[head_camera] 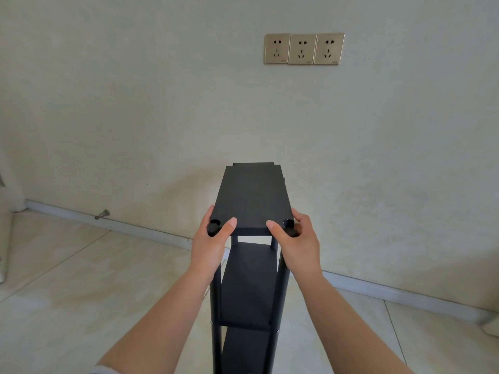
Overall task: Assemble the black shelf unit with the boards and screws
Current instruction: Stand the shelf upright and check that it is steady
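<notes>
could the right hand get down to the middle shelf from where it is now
Probably yes. The right hand grips the top board at its near corner, and the middle shelf just below is open at the front, with nothing blocking.

Both bare forearms reach forward and slightly inward, nearly level with each other. The left hand curls its fingers around its outer side of what it grips, thumb lying flat on top and pointing inward. The right hand mirrors it, fingers wrapped on the opposite side, its thumb tip aimed toward the left thumb.
</notes>
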